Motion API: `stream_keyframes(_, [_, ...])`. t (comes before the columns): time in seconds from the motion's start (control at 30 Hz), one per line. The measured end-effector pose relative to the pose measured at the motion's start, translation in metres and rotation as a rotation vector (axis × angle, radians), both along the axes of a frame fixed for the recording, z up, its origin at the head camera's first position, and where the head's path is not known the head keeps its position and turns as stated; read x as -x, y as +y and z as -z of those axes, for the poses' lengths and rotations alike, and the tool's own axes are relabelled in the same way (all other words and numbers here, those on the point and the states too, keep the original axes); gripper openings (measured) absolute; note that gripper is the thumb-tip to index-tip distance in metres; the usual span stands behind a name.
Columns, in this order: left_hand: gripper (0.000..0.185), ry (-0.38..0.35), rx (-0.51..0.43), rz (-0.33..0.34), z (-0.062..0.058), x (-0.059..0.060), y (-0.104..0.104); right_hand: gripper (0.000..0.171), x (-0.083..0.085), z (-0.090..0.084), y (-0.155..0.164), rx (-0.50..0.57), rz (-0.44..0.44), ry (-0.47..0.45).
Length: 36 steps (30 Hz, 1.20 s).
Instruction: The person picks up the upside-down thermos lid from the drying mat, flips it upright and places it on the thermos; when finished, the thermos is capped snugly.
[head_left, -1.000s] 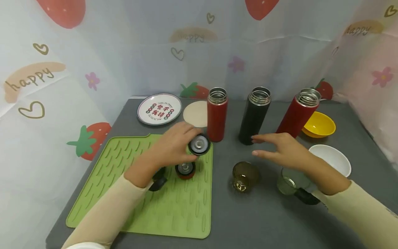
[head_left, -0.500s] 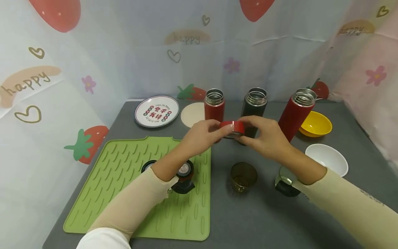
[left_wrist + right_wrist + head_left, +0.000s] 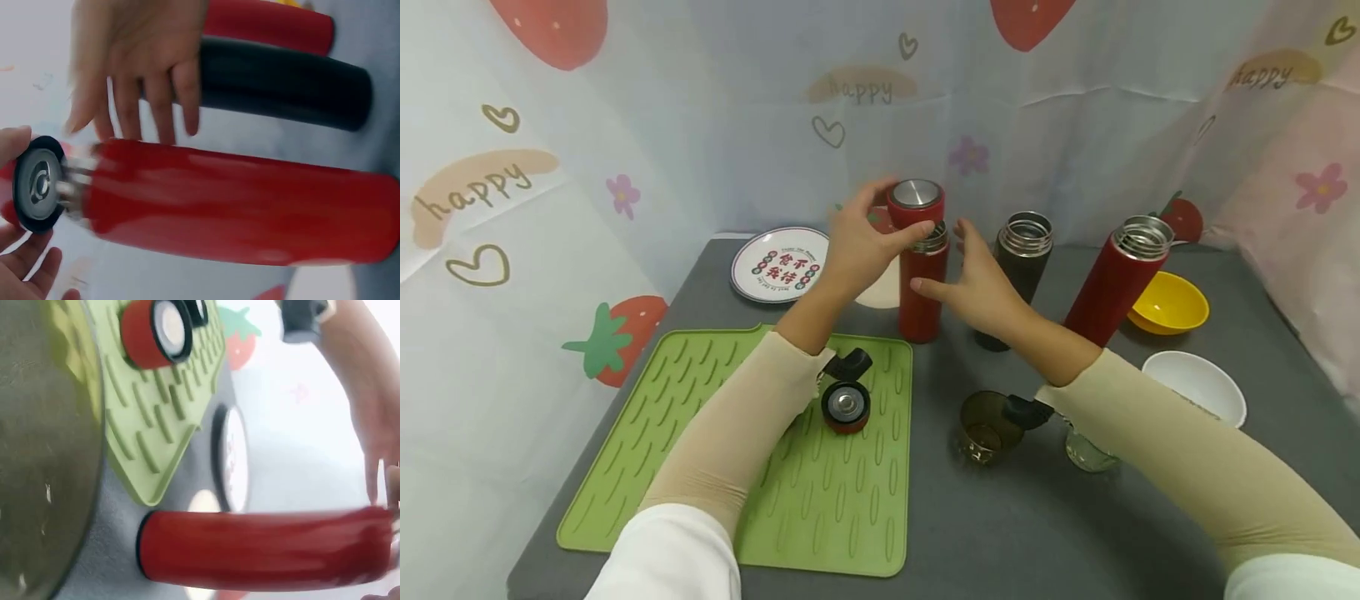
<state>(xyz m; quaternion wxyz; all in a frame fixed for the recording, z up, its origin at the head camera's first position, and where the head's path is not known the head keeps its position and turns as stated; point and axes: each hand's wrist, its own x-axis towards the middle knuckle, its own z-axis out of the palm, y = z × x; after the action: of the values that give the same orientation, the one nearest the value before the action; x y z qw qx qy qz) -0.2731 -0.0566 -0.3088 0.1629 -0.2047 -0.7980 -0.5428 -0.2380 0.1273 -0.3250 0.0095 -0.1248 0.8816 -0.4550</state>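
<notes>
A green mat (image 3: 647, 475) lies on the grey table (image 3: 985, 533), at 8 o'clock from the first red bottle (image 3: 921, 268). A white plate (image 3: 780, 264) with red writing is at 9 o'clock from that bottle. A small lid (image 3: 846, 407) sits on the mat with its inside facing up, at 7 o'clock from the bottle.

The left hand (image 3: 853, 258) is at 10 o'clock. Its thumb and fingers pinch the shiny-topped lid (image 3: 916, 197) by its sides. This lid is at 12 o'clock, just by the bottle's open mouth and a bit to the left. I cannot tell if they touch. The bottle stands upright.

The right hand (image 3: 988, 292) is at 3 o'clock, close to the bottle. Its fingers are straight and a little spread, with the thumb apart. I cannot tell if it touches the bottle.

A brown glass (image 3: 988, 429) is at 5 o'clock. Past the right hand, the black bottle (image 3: 1030, 268) stands at 3 o'clock with no lid. The second red bottle (image 3: 1116, 283) is further along that way, also open, near a yellow bowl (image 3: 1168, 304). A white bowl (image 3: 1198, 383) is at 4 o'clock.
</notes>
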Motion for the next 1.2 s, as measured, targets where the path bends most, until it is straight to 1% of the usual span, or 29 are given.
stream_keyframes(0.1, [0.071, -0.033, -0.026, 0.004, 0.016, 0.006, 0.007, 0.105, 0.014, 0.010, 0.000, 0.027, 0.022, -0.055])
stream_keyframes(0.2, [0.073, -0.039, -0.056, 0.005, 0.026, 0.007, 0.014, 0.099, 0.021, 0.020, 0.003, 0.045, 0.010, -0.090])
stream_keyframes(0.27, [0.073, -0.036, -0.077, 0.013, 0.029, 0.007, 0.016, 0.094, 0.023, 0.024, 0.004, 0.052, -0.009, -0.097])
stream_keyframes(0.4, [0.072, -0.027, -0.080, 0.033, 0.033, 0.007, 0.019, 0.084, 0.025, 0.028, 0.004, 0.041, -0.040, -0.064])
stream_keyframes(0.53, [0.068, -0.023, -0.116, 0.040, 0.038, 0.006, 0.017, 0.081, 0.027, 0.027, 0.003, -0.012, -0.060, -0.028])
stream_keyframes(0.6, [0.067, -0.020, -0.146, 0.061, 0.039, 0.006, 0.016, 0.080, 0.028, 0.025, 0.003, -0.048, -0.061, -0.009])
stream_keyframes(0.7, [0.067, -0.011, -0.158, 0.098, 0.039, 0.009, 0.015, 0.078, 0.030, 0.023, 0.002, -0.083, -0.055, 0.023])
stream_keyframes(0.8, [0.066, -0.029, -0.133, 0.142, 0.034, 0.011, 0.011, 0.078, 0.031, 0.021, 0.001, -0.088, -0.059, 0.043])
stream_keyframes(0.9, [0.071, -0.090, -0.079, 0.164, 0.027, 0.012, 0.005, 0.078, 0.032, 0.021, -0.001, -0.092, -0.065, 0.041])
stream_keyframes(0.97, [0.079, -0.127, -0.045, 0.150, 0.023, 0.013, 0.004, 0.078, 0.032, 0.022, -0.002, -0.105, -0.061, 0.038])
stream_keyframes(1.03, [0.088, -0.142, -0.019, 0.107, 0.023, 0.015, 0.006, 0.078, 0.032, 0.023, -0.002, -0.111, -0.057, 0.036])
stream_keyframes(1.07, [0.091, -0.134, -0.019, 0.079, 0.024, 0.015, 0.008, 0.077, 0.032, 0.024, -0.002, -0.113, -0.055, 0.034])
stream_keyframes(1.13, [0.092, -0.096, -0.056, 0.034, 0.027, 0.014, 0.011, 0.077, 0.032, 0.026, -0.003, -0.116, -0.058, 0.034])
stream_keyframes(1.2, [0.087, -0.041, -0.110, 0.009, 0.033, 0.012, 0.012, 0.077, 0.032, 0.028, -0.004, -0.120, -0.062, 0.030])
